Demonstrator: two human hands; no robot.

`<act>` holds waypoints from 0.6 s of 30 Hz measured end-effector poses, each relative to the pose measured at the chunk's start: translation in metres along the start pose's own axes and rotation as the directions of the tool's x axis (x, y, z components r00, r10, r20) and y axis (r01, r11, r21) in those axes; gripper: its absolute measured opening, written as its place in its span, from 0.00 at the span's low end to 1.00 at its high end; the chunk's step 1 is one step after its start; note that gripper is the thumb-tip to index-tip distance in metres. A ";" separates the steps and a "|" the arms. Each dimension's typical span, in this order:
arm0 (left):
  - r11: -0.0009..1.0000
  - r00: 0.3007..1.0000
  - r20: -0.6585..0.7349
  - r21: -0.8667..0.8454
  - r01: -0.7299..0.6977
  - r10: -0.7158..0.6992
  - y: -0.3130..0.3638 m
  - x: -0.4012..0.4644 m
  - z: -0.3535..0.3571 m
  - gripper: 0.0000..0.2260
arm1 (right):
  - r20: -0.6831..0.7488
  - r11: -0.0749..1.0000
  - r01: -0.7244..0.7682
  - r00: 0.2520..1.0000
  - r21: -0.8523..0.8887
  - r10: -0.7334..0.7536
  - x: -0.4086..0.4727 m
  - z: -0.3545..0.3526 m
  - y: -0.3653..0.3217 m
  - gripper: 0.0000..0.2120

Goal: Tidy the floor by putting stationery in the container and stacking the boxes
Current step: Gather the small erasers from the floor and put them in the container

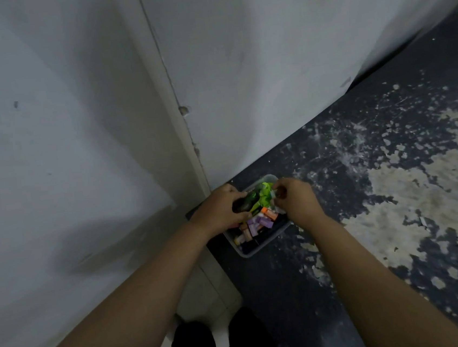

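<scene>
A clear plastic container [260, 245] stands on the dark floor next to the wall corner. Inside lie several small stationery pieces: bright green ones [265, 195], purple ones [260, 222] and an orange one [268, 211]. My left hand [220, 209] is over the container's left side, its fingers curled round a dark oval object [246, 202]. My right hand [295, 198] hovers over the container's right side and pinches a small pale item [276, 192] at the fingertips; what it is cannot be made out. Both hands hide part of the contents.
White walls [76, 132] meet in a corner just left of the container. The dark floor [390, 156] has large worn pale patches to the right. My dark-clad legs [217, 344] show at the bottom edge.
</scene>
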State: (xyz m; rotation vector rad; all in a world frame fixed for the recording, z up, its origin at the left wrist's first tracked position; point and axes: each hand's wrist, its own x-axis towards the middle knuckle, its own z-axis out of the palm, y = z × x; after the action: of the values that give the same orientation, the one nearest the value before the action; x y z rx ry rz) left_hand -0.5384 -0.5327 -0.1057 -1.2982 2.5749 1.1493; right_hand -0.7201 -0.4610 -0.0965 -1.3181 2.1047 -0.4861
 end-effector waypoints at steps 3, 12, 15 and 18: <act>0.993 1.000 0.021 0.117 -0.013 0.011 0.004 0.002 0.001 0.29 | -0.019 1.000 0.018 1.000 -0.002 -0.018 -0.002 0.005 0.001 0.18; 0.985 1.000 -0.022 0.170 -0.017 0.021 0.012 -0.003 0.009 0.27 | -0.100 0.995 0.064 0.993 0.080 -0.056 -0.011 0.011 0.006 0.10; 0.991 0.998 -0.035 0.126 -0.044 0.048 0.009 -0.007 0.006 0.22 | -0.126 0.984 0.020 0.992 0.177 0.002 -0.014 0.008 0.010 0.06; 0.998 0.997 -0.055 0.053 -0.045 0.048 0.009 -0.013 0.008 0.24 | -0.147 0.982 0.003 0.989 0.189 0.025 -0.017 0.008 0.011 0.11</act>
State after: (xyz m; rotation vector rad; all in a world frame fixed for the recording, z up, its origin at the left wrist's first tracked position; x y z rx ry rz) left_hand -0.5386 -0.5151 -0.1015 -1.2843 2.6695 1.0607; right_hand -0.7170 -0.4408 -0.1042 -1.1928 2.1247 -0.7810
